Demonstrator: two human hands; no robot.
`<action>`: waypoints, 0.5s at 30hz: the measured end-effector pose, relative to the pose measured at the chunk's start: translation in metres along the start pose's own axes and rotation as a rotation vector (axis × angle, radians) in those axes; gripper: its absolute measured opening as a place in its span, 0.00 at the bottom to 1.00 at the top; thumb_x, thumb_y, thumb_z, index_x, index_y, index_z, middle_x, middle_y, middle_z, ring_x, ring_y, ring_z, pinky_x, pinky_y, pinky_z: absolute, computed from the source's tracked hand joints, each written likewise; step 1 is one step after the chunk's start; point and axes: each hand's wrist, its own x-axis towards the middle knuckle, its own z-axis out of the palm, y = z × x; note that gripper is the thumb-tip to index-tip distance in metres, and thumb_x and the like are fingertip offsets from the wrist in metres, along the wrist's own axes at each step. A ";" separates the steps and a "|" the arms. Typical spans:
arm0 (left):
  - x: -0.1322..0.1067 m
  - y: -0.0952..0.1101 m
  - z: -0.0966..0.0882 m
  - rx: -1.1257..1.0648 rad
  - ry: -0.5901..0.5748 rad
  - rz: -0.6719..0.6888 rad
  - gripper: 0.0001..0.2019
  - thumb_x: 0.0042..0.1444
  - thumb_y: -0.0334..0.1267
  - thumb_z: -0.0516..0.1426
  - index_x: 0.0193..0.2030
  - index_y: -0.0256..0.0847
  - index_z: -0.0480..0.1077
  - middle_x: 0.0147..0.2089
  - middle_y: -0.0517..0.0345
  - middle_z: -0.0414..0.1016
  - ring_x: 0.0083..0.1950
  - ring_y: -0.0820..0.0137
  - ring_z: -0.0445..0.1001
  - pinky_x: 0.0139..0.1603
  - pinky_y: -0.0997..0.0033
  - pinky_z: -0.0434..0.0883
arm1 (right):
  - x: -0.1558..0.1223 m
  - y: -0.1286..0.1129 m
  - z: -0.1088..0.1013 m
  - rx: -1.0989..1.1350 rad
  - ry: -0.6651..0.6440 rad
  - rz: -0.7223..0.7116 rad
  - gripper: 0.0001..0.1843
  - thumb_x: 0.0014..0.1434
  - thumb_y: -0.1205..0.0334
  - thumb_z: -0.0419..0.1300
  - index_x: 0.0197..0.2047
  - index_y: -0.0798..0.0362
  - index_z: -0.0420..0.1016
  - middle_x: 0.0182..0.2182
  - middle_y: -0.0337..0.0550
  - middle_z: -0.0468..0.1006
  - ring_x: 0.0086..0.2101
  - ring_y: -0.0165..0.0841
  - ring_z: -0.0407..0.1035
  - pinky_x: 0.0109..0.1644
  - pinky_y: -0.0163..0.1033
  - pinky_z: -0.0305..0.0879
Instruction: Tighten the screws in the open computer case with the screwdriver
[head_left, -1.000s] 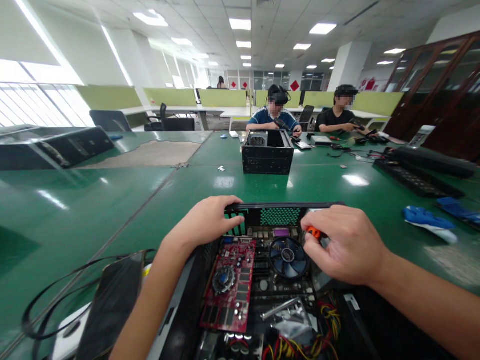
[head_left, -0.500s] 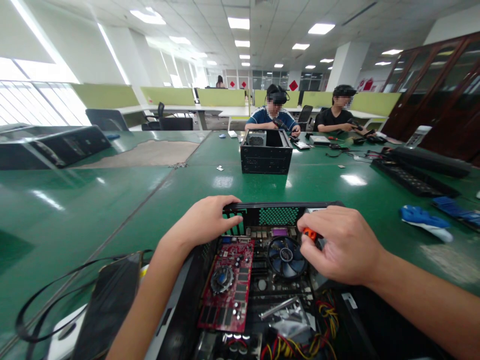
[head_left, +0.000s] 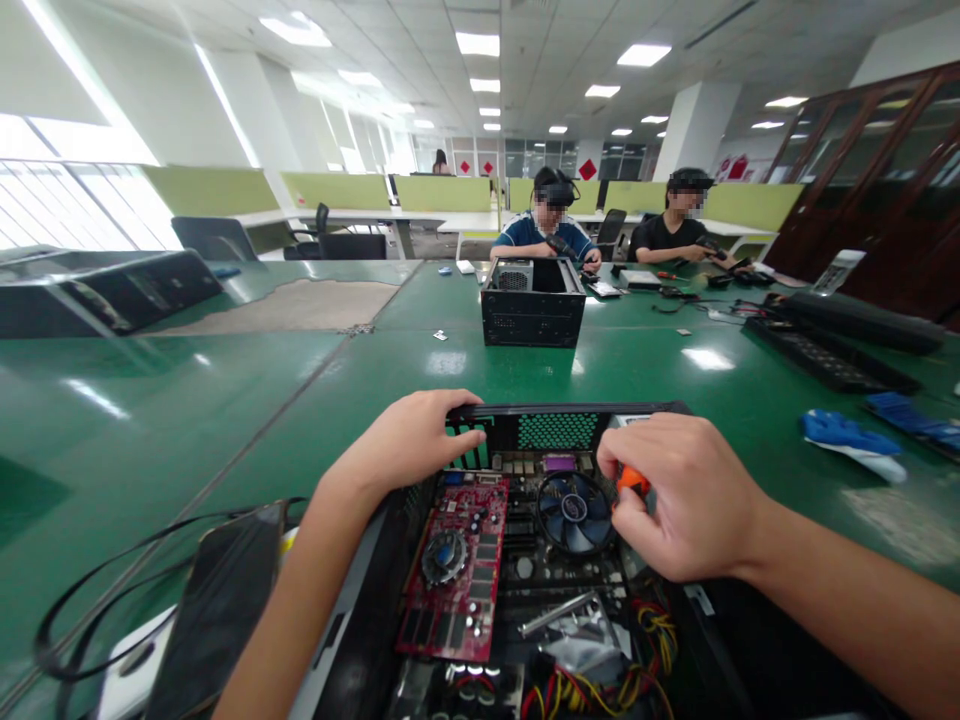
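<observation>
An open black computer case (head_left: 562,412) lies in front of me on the green table (head_left: 225,400). Inside are a red graphics card (head_left: 457,565), a round blue-bladed cooler fan (head_left: 574,512) and bundled coloured wires (head_left: 600,690). My left hand (head_left: 409,440) grips the case's far left rim, fingers curled over it. My right hand (head_left: 682,495) is closed around an orange-handled tool (head_left: 632,480), probably a screwdriver, held just right of the fan.
A second black case (head_left: 534,305) stands mid-table. Two people sit across at the far side. A flat black panel and black cable (head_left: 217,600) lie at my left, blue gloves (head_left: 847,437) and black keyboards (head_left: 825,355) at my right.
My right hand with the orange tool has dropped slightly lower and closer beside the fan. My left hand stays on the case rim.
</observation>
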 end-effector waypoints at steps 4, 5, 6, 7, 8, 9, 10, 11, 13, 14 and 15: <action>0.000 0.001 -0.001 0.013 0.000 -0.011 0.26 0.65 0.51 0.61 0.64 0.41 0.81 0.60 0.46 0.87 0.57 0.51 0.86 0.63 0.54 0.77 | 0.002 -0.001 0.000 0.003 0.048 0.012 0.19 0.75 0.51 0.68 0.62 0.52 0.79 0.56 0.49 0.83 0.47 0.41 0.82 0.50 0.51 0.83; 0.000 0.001 -0.001 0.015 0.000 -0.011 0.26 0.65 0.51 0.61 0.64 0.41 0.81 0.60 0.46 0.88 0.57 0.51 0.86 0.64 0.54 0.77 | 0.002 -0.001 0.001 0.001 0.068 0.016 0.19 0.75 0.51 0.68 0.62 0.52 0.79 0.55 0.48 0.83 0.47 0.41 0.82 0.49 0.51 0.83; 0.000 0.001 -0.001 0.015 0.001 -0.009 0.26 0.65 0.51 0.61 0.64 0.41 0.81 0.60 0.46 0.88 0.57 0.51 0.86 0.63 0.55 0.77 | 0.003 -0.002 0.001 0.000 0.094 0.020 0.18 0.75 0.51 0.68 0.61 0.52 0.79 0.54 0.48 0.83 0.46 0.40 0.82 0.49 0.50 0.83; -0.001 0.001 -0.001 0.013 0.003 -0.007 0.26 0.65 0.51 0.61 0.64 0.42 0.81 0.60 0.46 0.88 0.57 0.51 0.86 0.63 0.55 0.77 | 0.003 -0.002 0.001 0.000 0.124 0.023 0.17 0.75 0.51 0.68 0.60 0.52 0.80 0.53 0.47 0.84 0.44 0.39 0.82 0.47 0.49 0.82; -0.001 0.000 0.000 0.010 0.005 -0.003 0.26 0.65 0.51 0.61 0.64 0.42 0.81 0.60 0.47 0.88 0.57 0.51 0.86 0.63 0.54 0.77 | 0.004 -0.002 0.001 0.004 0.159 0.025 0.17 0.75 0.51 0.68 0.59 0.52 0.80 0.51 0.46 0.84 0.42 0.38 0.81 0.46 0.48 0.82; -0.001 0.000 0.000 0.007 0.007 0.001 0.25 0.65 0.51 0.61 0.64 0.42 0.81 0.60 0.47 0.88 0.56 0.51 0.86 0.63 0.54 0.77 | 0.004 -0.003 0.000 0.012 0.197 0.024 0.16 0.76 0.50 0.68 0.57 0.53 0.80 0.48 0.44 0.84 0.40 0.36 0.81 0.44 0.46 0.82; -0.001 0.000 0.000 0.004 0.010 0.003 0.25 0.64 0.51 0.61 0.64 0.42 0.81 0.60 0.47 0.88 0.56 0.51 0.86 0.63 0.54 0.78 | 0.004 -0.004 0.000 0.025 0.231 0.017 0.15 0.76 0.51 0.66 0.57 0.53 0.80 0.45 0.43 0.84 0.37 0.35 0.80 0.43 0.45 0.81; -0.001 0.000 0.000 0.003 0.012 0.004 0.25 0.64 0.51 0.61 0.63 0.42 0.81 0.60 0.47 0.88 0.56 0.51 0.86 0.62 0.54 0.78 | 0.005 -0.005 -0.001 0.042 0.260 0.001 0.13 0.77 0.53 0.65 0.56 0.53 0.79 0.43 0.43 0.84 0.36 0.35 0.80 0.42 0.45 0.80; 0.000 0.000 0.000 0.001 0.013 0.002 0.25 0.64 0.51 0.61 0.63 0.43 0.81 0.60 0.47 0.88 0.56 0.51 0.86 0.62 0.54 0.78 | 0.006 -0.008 -0.003 0.087 0.287 -0.054 0.10 0.78 0.57 0.60 0.55 0.52 0.78 0.41 0.44 0.86 0.36 0.36 0.81 0.43 0.44 0.79; 0.000 0.001 0.000 0.001 0.012 0.000 0.25 0.64 0.51 0.61 0.63 0.43 0.82 0.60 0.47 0.88 0.56 0.51 0.86 0.63 0.54 0.78 | 0.007 -0.010 -0.004 0.110 0.287 -0.090 0.10 0.79 0.58 0.57 0.55 0.51 0.77 0.40 0.45 0.87 0.37 0.37 0.82 0.43 0.44 0.79; -0.001 0.001 0.000 0.001 0.011 -0.002 0.25 0.64 0.51 0.61 0.63 0.43 0.82 0.60 0.47 0.88 0.56 0.51 0.86 0.63 0.54 0.78 | 0.007 -0.011 -0.004 0.129 0.279 -0.126 0.10 0.79 0.59 0.55 0.56 0.51 0.76 0.41 0.45 0.88 0.38 0.38 0.83 0.44 0.44 0.78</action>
